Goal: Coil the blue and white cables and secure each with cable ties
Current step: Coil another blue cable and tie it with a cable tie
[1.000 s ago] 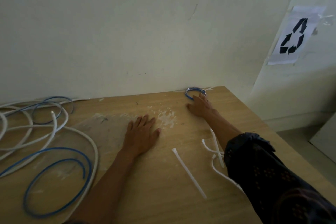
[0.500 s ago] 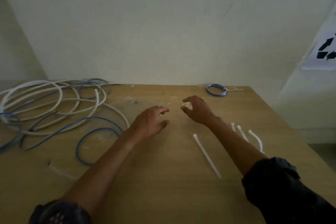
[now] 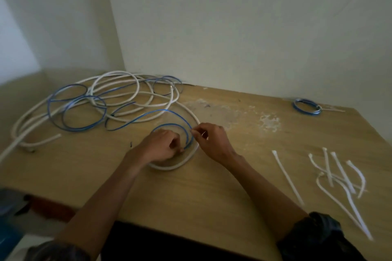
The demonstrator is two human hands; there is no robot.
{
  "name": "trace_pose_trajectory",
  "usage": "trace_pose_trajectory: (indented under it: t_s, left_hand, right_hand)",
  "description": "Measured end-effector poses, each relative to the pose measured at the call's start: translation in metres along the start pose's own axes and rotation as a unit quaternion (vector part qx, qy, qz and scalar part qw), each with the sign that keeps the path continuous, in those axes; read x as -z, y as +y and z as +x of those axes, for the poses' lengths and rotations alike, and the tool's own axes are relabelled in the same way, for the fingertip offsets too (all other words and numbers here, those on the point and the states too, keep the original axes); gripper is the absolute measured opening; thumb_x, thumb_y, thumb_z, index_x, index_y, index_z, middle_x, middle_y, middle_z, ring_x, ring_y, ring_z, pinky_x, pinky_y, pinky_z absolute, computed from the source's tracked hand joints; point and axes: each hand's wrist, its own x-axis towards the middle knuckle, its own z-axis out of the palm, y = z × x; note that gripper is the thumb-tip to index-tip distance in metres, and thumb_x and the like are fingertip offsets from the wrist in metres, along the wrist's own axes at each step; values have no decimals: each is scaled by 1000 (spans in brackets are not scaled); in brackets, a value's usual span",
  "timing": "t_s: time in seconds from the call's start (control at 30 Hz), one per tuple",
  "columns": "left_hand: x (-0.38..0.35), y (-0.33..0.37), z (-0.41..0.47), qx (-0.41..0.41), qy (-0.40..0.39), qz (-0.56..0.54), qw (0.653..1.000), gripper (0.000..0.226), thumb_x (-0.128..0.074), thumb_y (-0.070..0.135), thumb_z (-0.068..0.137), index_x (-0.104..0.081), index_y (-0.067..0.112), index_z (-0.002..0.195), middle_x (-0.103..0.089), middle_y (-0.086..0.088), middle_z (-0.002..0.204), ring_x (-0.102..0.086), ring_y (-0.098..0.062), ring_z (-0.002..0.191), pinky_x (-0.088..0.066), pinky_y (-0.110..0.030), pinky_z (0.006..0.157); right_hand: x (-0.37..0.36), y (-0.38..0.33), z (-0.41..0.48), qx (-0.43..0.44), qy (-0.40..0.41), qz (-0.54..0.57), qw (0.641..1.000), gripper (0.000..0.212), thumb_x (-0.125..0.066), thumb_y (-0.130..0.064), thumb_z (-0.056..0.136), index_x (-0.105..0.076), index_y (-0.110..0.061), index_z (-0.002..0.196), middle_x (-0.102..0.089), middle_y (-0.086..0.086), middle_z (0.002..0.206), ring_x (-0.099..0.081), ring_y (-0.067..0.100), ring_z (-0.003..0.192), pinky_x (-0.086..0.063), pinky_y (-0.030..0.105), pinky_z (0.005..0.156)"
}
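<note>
Both hands have moved left to the blue cable (image 3: 169, 126): left hand (image 3: 162, 146) and right hand (image 3: 212, 140) fingers pinch its loop on the table (image 3: 212, 186).

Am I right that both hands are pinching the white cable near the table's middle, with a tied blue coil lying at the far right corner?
Not quite: the head view shows the left hand and right hand pinching the blue cable, not the white one. The tied blue coil lies at the far right corner of the table.
</note>
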Motion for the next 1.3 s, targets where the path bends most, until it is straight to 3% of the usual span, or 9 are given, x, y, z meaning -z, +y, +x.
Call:
trace_pose_trajectory:
  t_s: [0.2, 0.37, 0.6, 0.77, 0.87, 1.0, 1.1, 1.2, 1.3]
  left_hand:
    - [16, 30, 5, -81, 171, -102, 977, 20, -52, 35, 102, -47, 24, 87, -53, 10, 66, -55, -12, 60, -38, -33, 55]
    - [53, 61, 18, -162, 215, -225, 936, 24, -66, 40, 95, -62, 19, 84, -51, 8, 55, -42, -6, 47, -32, -19, 50]
    - [46, 69, 66, -129, 113, -312, 934, 31, -67, 45, 94, -67, 15, 88, -47, 17, 57, -39, -1, 51, -34, -19, 54]
    - [50, 78, 91, -129, 284, -210, 927, 36, -68, 41, 94, -56, 10, 80, -48, 2, 60, -40, -12, 52, -34, -28, 53]
    - [60, 84, 97, -99, 212, -426, 874, 38, -65, 34, 98, -49, 9, 74, -34, 1, 61, -30, -11, 53, -28, -24, 49]
    - [49, 101, 107, 42, 90, -673, 733, 43, -59, 29, 102, -38, 22, 65, -26, 6, 49, -25, -9, 39, -24, -20, 37]
    - [28, 106, 115, 121, 54, -744, 655, 49, -53, 30, 104, -33, 22, 61, -22, 7, 41, -19, -8, 31, -17, -20, 36]
    - [1, 106, 120, 165, 43, -759, 628, 49, -48, 31, 106, -31, 20, 62, -23, 5, 37, -18, -8, 27, -20, -17, 32]
    - [-20, 109, 122, 190, 47, -754, 627, 38, -54, 31, 102, -43, 15, 70, -38, -6, 48, -35, -11, 40, -35, -17, 47]
  right_hand:
    - [8, 15, -9, 108, -25, -60, 992, 43, -70, -22, 93, -61, -18, 134, -61, 3, 133, -52, 15, 119, -44, 25, 98]
    - [28, 6, -2, -27, 135, 179, 974, 31, -43, -15, 108, -66, -2, 92, -75, 6, 81, -72, 14, 74, -56, 28, 70]
    - [62, 41, 15, -206, 342, 304, 865, 38, -38, -20, 107, -51, -15, 71, -44, 1, 61, -40, 14, 49, -38, 32, 49]
    - [102, 60, 3, -76, 365, 4, 928, 31, -42, -27, 99, -60, -10, 80, -56, 0, 64, -50, 20, 58, -36, 35, 57]
    - [113, 63, 0, -60, 311, -53, 947, 24, -58, -24, 99, -64, -9, 81, -55, -1, 58, -49, 17, 54, -39, 34, 55]
    - [108, 43, -10, -88, 145, 200, 965, 7, -62, -17, 99, -67, -13, 102, -59, -3, 66, -53, 9, 61, -44, 29, 59]
    - [105, 27, -19, -74, 61, 329, 939, 37, -61, -27, 96, -58, -16, 131, -70, 4, 85, -55, 18, 69, -47, 30, 63]
    - [94, 15, -24, -81, 65, 357, 928, 50, -57, -51, 94, -63, -14, 126, -70, 5, 84, -49, 18, 64, -43, 28, 59]
    - [85, 11, -25, -71, 85, 312, 944, 28, -69, -39, 93, -72, -12, 98, -65, -1, 70, -49, 8, 56, -41, 22, 55]
